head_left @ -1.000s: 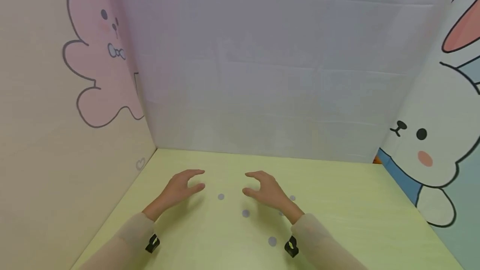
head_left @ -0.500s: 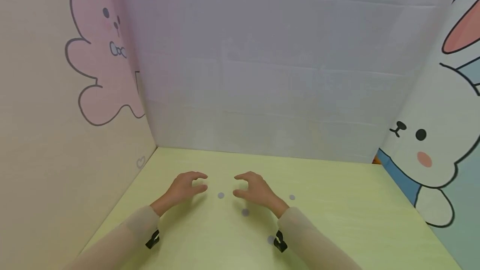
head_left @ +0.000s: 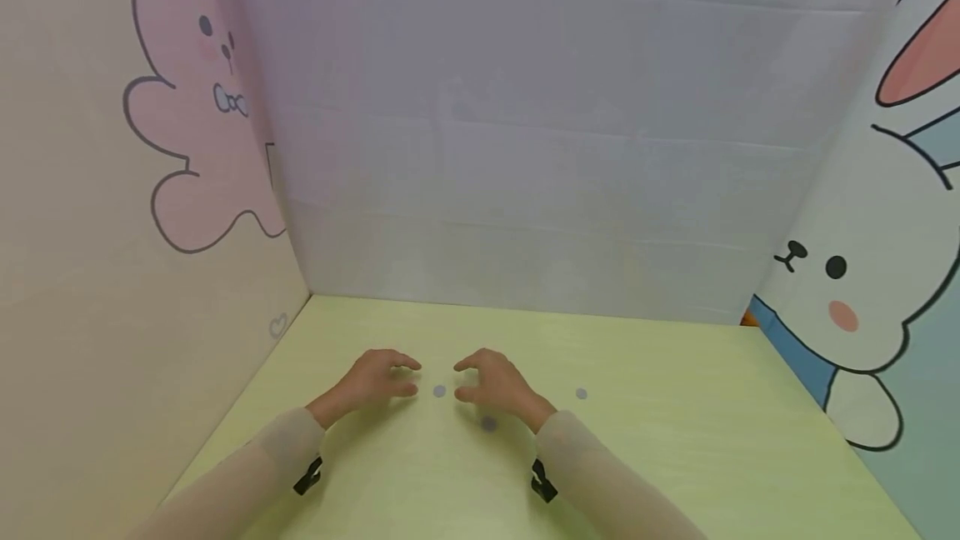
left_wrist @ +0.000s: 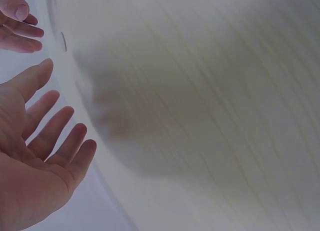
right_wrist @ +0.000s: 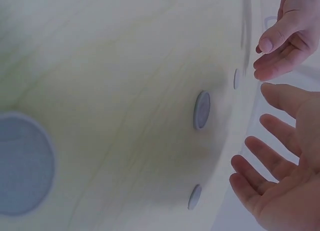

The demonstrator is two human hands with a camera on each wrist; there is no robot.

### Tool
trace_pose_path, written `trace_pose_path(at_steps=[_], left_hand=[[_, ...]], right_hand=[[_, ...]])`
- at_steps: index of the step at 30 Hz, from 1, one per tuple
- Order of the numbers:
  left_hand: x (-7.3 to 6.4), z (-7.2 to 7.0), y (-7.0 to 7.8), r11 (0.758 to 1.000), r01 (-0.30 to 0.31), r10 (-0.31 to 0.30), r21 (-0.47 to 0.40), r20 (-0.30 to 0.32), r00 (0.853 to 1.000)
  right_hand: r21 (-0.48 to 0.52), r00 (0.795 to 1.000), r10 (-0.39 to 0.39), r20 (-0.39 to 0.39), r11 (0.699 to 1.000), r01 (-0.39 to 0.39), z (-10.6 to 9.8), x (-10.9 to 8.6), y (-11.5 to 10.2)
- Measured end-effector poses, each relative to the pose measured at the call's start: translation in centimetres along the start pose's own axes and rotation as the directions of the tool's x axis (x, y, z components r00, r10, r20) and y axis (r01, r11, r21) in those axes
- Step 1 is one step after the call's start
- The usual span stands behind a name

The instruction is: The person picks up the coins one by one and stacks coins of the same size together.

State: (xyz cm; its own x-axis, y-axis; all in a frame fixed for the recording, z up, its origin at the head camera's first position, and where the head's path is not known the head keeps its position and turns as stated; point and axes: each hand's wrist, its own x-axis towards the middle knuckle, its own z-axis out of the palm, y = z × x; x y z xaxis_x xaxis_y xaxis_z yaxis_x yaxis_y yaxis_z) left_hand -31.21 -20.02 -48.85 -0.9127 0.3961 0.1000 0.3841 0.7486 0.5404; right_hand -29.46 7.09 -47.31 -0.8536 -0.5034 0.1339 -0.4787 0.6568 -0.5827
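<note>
Hands (head_left: 373,377) (head_left: 497,382), two; discs (right_wrist: 202,111), at least four

no readable text, no legible labels or brands, no readable numbers or signs, across 3 views

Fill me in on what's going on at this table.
A person's left grip and right grip hover above the pale yellow table, facing each other with a gap between them. Both are open and hold nothing. Seen from the head camera, one gray disc shows in that gap, a second disc near the right one, and a third disc farther right. Neither touches any disc.
</note>
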Motion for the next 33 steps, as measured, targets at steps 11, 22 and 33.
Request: trace_pose_path(at_steps=[11, 22, 33], left_hand=[[0.1, 0.8, 1.4, 0.999, -0.051, 0.051, -0.003, -0.013, 0.999], [0.6, 1.7, 1.9, 1.0, -0.01, 0.01, -0.016, 0.005, 1.0], [0.7, 2.5, 1.3, 0.998, -0.058, 0.058, 0.015, -0.026, 0.998]], right_hand=[[-0.075, 1.0, 0.02, 0.007, 0.997, -0.019, 1.2, 0.6, 0.3], [-0.164, 0.995, 0.101, 0.01, 0.982, -0.098, 2.2, 0.8, -0.3], [-0.183, 0.994, 0.109, 0.003, 0.977, -0.107, 2.7, 1.0, -0.4]])
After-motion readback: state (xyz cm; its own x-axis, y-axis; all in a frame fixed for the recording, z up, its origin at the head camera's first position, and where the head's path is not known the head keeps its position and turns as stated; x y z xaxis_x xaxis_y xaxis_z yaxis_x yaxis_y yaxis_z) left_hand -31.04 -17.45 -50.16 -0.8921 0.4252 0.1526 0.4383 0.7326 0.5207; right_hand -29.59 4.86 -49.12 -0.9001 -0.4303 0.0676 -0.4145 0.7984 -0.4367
